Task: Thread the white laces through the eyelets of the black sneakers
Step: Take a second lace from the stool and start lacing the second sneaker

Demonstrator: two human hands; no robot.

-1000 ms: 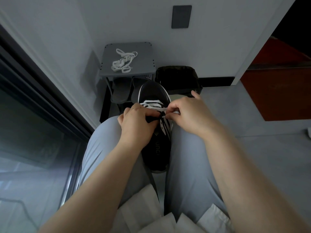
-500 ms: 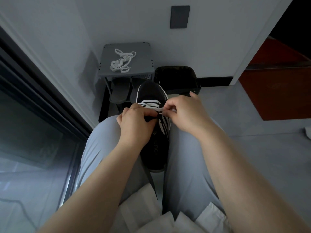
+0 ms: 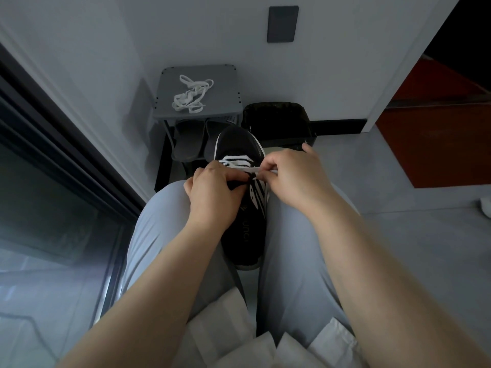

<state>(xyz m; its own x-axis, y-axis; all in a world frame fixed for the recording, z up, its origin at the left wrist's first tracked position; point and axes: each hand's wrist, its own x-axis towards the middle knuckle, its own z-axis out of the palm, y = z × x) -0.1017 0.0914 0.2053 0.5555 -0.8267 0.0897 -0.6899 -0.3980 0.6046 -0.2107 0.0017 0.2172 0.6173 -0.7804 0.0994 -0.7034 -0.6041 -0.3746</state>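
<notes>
A black sneaker [image 3: 245, 229] with white side stripes lies wedged between my knees, toe pointing away. A white lace [image 3: 236, 162] crosses its front eyelets in a few rows. My left hand [image 3: 212, 197] grips the sneaker's tongue and left eyelet edge with curled fingers. My right hand [image 3: 289, 176] pinches the free lace end at the right eyelet row, fingertips close to the left hand's. A second white lace [image 3: 190, 94] lies bundled on the grey shoe rack [image 3: 223, 83] ahead.
Grey slippers [image 3: 188, 140] sit on the rack's lower shelf. A black bin [image 3: 276, 118] stands right of the rack against the white wall. A dark glass door frame [image 3: 66, 144] runs along my left. Grey floor [image 3: 398, 235] and a red area lie to the right.
My right hand has drawn the lace end slightly to the right, pulling it tauter across the sneaker. The left hand keeps its hold in the same spot.
</notes>
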